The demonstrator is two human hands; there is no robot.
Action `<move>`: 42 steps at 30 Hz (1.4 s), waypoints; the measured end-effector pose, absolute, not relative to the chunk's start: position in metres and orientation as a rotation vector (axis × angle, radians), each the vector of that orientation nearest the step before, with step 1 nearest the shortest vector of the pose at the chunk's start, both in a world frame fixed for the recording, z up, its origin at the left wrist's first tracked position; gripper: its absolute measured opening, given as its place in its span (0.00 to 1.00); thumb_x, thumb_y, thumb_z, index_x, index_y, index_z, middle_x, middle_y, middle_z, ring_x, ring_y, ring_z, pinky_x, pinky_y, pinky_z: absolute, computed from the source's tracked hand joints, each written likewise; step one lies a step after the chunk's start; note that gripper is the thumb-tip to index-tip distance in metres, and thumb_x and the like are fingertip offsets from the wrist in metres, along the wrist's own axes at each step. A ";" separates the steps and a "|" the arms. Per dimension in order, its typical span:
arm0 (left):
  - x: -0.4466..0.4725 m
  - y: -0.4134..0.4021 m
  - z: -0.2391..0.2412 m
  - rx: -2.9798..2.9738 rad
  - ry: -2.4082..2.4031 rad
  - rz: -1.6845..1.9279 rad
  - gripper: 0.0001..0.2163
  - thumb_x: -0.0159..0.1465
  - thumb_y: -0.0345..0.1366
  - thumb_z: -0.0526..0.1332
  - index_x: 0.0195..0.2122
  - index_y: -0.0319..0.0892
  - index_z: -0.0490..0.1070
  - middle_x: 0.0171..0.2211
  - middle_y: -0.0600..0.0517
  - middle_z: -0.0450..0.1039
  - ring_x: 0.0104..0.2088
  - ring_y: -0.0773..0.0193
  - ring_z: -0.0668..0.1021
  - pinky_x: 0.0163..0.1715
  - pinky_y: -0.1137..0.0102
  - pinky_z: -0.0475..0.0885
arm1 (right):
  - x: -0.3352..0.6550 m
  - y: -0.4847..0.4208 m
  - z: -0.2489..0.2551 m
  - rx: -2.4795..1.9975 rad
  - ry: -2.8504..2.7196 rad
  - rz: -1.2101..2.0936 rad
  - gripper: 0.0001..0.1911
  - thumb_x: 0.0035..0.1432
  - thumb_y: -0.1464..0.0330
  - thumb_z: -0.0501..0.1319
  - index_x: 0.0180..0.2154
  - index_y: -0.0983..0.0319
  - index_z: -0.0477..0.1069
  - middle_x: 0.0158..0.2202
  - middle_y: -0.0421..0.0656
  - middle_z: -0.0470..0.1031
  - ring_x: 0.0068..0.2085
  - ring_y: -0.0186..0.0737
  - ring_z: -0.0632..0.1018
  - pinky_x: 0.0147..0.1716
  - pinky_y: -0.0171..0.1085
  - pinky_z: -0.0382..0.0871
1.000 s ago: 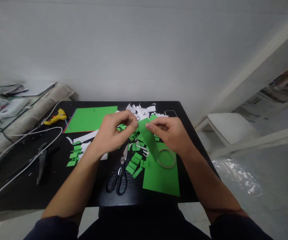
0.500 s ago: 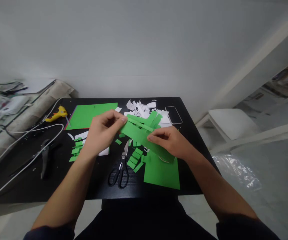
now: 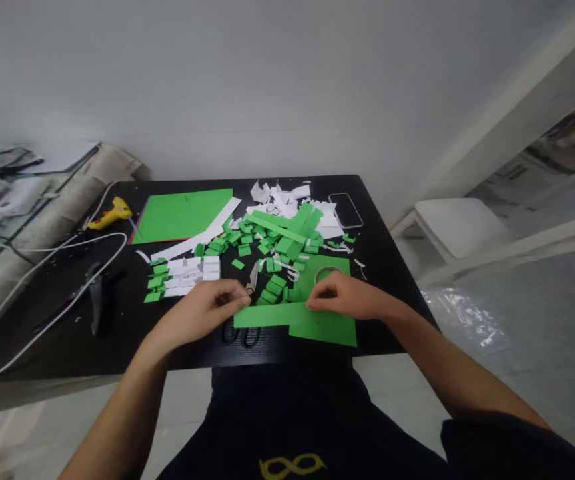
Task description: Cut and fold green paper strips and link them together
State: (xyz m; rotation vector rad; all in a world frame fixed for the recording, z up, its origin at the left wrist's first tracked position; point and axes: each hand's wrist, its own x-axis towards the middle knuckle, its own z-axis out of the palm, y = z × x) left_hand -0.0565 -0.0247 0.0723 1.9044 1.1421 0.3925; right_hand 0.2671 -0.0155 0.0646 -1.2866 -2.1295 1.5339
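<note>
A wide green paper strip [image 3: 270, 316] lies level near the table's front, pinched at its upper edge by both hands. My left hand [image 3: 214, 303] closes thumb and fingers at the strip's left part. My right hand [image 3: 342, 295] pinches it further right, above a green paper sheet [image 3: 332, 333]. Scissors [image 3: 250, 338] lie partly beneath the strip, with blades and handle loops showing. Behind my right fingers a ring-shaped roll [image 3: 327, 270] is partly hidden. Small cut green pieces [image 3: 273, 288] and longer green strips [image 3: 292, 233] lie heaped beyond the hands.
White paper scraps [image 3: 277, 197] pile at the back, beside a phone-like clear-edged object [image 3: 346, 211]. Folded white pieces [image 3: 192, 270] sit left. A yellow glue gun [image 3: 112, 213], a white cable [image 3: 52, 303], a black-handled tool [image 3: 95, 300] and a green sheet stack [image 3: 182, 213] occupy the left side.
Both hands have come down toward the table's front edge with the green strip, which has turned from slanted to level. It now covers the middle of the scissors.
</note>
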 end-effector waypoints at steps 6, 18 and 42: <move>-0.023 -0.043 0.061 1.938 1.065 0.220 0.14 0.74 0.42 0.59 0.36 0.42 0.78 0.27 0.56 0.72 0.28 0.66 0.72 0.29 0.71 0.63 | 0.255 -0.026 0.057 -1.300 -2.176 1.668 0.15 0.63 0.61 0.66 0.31 0.65 0.82 0.25 0.40 0.74 0.26 0.32 0.67 0.27 0.34 0.59; 0.011 -0.065 0.029 2.158 0.967 0.268 0.10 0.76 0.35 0.57 0.38 0.42 0.75 0.35 0.51 0.75 0.36 0.60 0.79 0.38 0.67 0.72 | 0.261 -0.045 0.036 -1.394 -2.145 1.718 0.13 0.65 0.63 0.65 0.32 0.65 0.80 0.27 0.41 0.77 0.28 0.35 0.74 0.29 0.34 0.63; -0.007 -0.124 -0.028 2.538 1.246 0.778 0.16 0.74 0.30 0.58 0.62 0.39 0.70 0.56 0.40 0.78 0.56 0.50 0.80 0.56 0.54 0.77 | 0.244 -0.118 -0.015 -1.337 -2.241 0.317 0.17 0.68 0.84 0.56 0.46 0.62 0.79 0.45 0.48 0.82 0.47 0.49 0.79 0.49 0.49 0.77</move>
